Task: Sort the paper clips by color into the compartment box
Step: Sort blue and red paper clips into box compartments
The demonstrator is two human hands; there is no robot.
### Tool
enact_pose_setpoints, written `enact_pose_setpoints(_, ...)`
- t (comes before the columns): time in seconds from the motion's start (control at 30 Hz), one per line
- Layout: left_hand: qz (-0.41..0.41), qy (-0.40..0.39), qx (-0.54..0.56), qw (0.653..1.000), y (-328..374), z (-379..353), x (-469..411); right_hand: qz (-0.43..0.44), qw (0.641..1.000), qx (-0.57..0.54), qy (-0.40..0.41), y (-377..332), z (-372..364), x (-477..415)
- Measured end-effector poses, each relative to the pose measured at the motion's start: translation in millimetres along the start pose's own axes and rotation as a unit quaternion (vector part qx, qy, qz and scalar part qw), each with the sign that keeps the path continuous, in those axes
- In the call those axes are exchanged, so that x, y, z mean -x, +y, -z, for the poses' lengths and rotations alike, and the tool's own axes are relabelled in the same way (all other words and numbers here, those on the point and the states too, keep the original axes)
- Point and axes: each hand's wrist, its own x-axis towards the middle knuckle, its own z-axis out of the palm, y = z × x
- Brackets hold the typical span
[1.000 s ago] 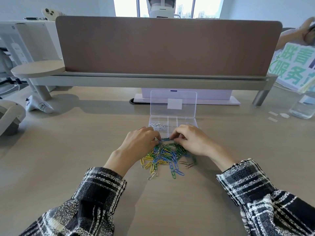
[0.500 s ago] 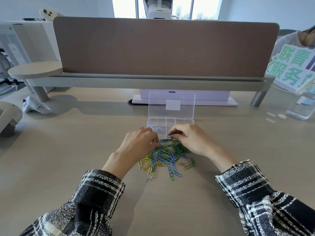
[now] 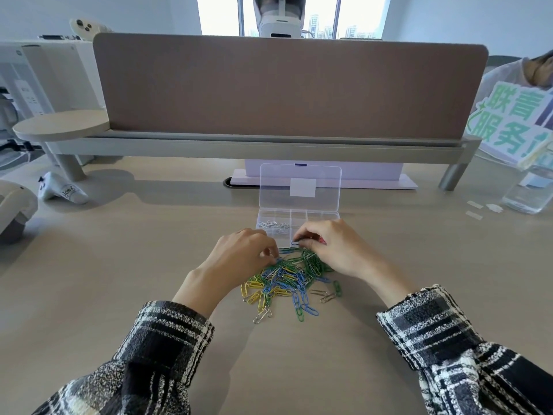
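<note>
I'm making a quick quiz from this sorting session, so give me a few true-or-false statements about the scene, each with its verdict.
1. The lid of the compartment box stands open. True.
2. The silver clips in the box lie in a right-side compartment. False: they lie in the far-left compartment.
3. The right hand pinches a blue clip. True.
4. The pile on the table holds only green clips. False: it mixes green, blue, yellow and silver.
5. The left hand rests far from the pile. False: its fingertips are at the pile's far edge.
</note>
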Motion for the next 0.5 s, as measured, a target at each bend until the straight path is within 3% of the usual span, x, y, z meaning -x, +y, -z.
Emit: enact_pose_setpoints(0.5,0.017,0.024,-0.104,0.994,4.0,-1.5,-2.7,-0.01,1.0,0.005,-0.002,-0.1,0.8,-0.1)
